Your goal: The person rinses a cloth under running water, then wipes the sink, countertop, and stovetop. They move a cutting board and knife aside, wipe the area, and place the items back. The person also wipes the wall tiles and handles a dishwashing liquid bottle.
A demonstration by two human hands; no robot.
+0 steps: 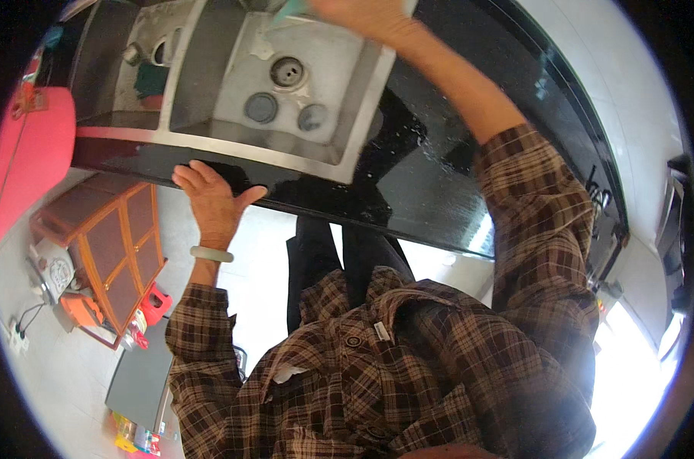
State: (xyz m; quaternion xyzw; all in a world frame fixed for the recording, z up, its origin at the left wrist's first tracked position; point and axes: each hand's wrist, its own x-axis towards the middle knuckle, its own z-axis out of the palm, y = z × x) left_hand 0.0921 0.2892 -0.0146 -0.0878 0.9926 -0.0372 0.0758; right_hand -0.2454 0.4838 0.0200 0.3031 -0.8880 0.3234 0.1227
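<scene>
My left hand (212, 201), with a pale bangle (211, 254) on its wrist, rests with fingers apart on the black countertop's front edge. Beyond it lies a double-basin stainless steel sink (255, 152). My right hand (361, 17) is blurred and cut by the top of the picture, over the right basin's far side. A green piece (291, 10), perhaps cloth, shows beside its fingers; whether they grip it is unclear. In the right basin are a drain (287, 72) and two round grey discs (261, 107) (313, 117). A dark green item (151, 80) lies in the left basin.
The wet black countertop (438, 189) extends to the right of the sink. A pink panel (34, 160) stands at the far left. Below it are a brown wooden cabinet (120, 244), a red plastic container (155, 304) and a grey surface (140, 373).
</scene>
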